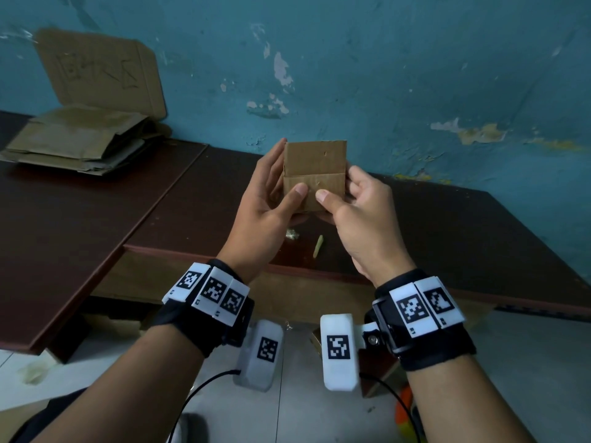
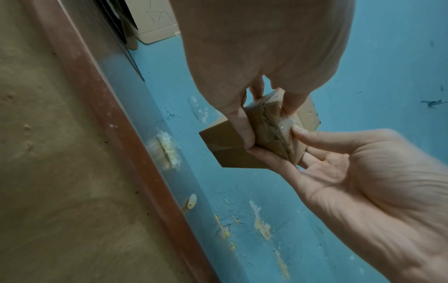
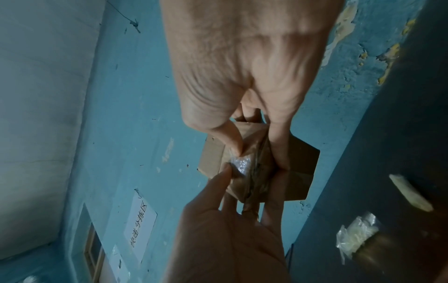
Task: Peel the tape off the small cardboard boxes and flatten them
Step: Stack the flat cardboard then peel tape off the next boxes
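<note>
A white paper sign (image 3: 140, 224) stuck on the blue wall (image 3: 116, 134) carries handwritten Chinese characters that look like 快递分拣区; the leaning cardboard sheet (image 1: 99, 68) behind the flattened stack also has large characters drawn on it, too faint to make out

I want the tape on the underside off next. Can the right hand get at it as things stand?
Probably yes. The right hand already holds the small box from below, its fingertips touching the glossy tape over the seam; only the left hand's fingers crowd it.

One small box (image 1: 314, 174); two hands (image 1: 267, 199) (image 1: 358, 206); perhaps two tape scraps (image 1: 291, 234) (image 1: 319, 246).
</note>
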### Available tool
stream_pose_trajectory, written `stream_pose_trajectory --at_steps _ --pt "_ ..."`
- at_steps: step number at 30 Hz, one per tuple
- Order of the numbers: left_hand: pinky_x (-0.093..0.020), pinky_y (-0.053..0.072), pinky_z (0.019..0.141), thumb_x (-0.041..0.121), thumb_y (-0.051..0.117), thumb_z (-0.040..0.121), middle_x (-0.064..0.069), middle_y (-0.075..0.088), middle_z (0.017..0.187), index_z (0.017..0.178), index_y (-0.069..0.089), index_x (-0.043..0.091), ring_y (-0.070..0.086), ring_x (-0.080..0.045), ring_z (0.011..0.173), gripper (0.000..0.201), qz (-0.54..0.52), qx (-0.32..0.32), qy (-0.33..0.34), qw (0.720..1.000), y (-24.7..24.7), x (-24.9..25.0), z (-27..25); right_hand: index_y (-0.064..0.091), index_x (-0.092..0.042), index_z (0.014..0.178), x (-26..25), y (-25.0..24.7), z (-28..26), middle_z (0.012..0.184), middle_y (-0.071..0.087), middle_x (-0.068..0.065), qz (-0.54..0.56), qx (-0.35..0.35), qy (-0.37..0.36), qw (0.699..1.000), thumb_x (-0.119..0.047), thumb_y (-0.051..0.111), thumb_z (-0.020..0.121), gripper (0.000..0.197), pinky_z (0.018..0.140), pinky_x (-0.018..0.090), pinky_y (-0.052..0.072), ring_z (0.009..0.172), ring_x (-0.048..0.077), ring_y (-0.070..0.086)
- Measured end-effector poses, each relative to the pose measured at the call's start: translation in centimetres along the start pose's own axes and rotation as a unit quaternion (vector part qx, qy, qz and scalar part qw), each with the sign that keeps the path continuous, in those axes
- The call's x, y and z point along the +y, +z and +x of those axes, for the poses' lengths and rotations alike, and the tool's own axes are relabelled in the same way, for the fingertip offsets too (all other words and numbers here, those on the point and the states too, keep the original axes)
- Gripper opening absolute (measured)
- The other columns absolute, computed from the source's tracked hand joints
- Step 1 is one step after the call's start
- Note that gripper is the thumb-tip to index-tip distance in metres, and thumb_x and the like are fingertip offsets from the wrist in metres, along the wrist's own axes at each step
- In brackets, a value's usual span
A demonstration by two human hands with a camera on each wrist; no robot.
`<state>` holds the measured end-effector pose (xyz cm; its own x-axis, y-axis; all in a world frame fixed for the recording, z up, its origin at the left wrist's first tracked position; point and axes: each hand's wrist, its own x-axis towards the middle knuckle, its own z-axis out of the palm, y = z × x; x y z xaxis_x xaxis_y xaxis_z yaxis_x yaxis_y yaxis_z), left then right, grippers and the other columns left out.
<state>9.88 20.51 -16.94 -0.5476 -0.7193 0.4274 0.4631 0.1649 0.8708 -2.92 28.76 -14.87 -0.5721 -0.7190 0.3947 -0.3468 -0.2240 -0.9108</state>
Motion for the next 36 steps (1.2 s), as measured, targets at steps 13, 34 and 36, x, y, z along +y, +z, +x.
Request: stream_pose_trajectory --at_steps 13,34,36 --pt "-0.045 0.063 0.097 -0.003 0.065 0.104 -0.016 0.065 0.147 0.162 0.040 0.013 0.068 -0.033 0.133 0.065 -0.026 0.014 0.005 1.000 -0.3 0.1 0.2 0.073 -0.018 0.134 -0.9 1.1 -0.6 0.116 0.085 -0.003 0.035 0.047 -0.010 0.998 -0.052 0.083 0.084 0.061 0.098 0.052 0.065 0.112 0.016 0.081" --pt "-0.039 0.065 0.089 0.009 0.061 0.109 -0.014 0.069 0.136 0.151 0.046 0.011 0.074 -0.027 0.121 0.044 -0.022 0.028 -0.005 0.999 0.0 -0.2 0.1 0.070 -0.013 0.140 -0.4 0.6 -0.6 0.117 0.084 -0.002 0.022 0.034 0.005 0.999 -0.021 0.086 0.079 0.063 0.097 0.049 0.066 0.109 0.015 0.082" --pt "-0.045 0.065 0.093 0.006 0.064 0.107 -0.014 0.067 0.141 0.154 0.045 0.010 0.072 -0.030 0.126 0.052 -0.025 0.022 -0.001 0.999 -0.2 -0.3 0.1 0.071 -0.016 0.138 -0.8 0.5 -0.8 0.115 0.085 -0.003 0.030 0.027 0.014 0.999 -0.024 0.085 0.078 0.062 0.098 0.048 0.066 0.109 0.015 0.082"
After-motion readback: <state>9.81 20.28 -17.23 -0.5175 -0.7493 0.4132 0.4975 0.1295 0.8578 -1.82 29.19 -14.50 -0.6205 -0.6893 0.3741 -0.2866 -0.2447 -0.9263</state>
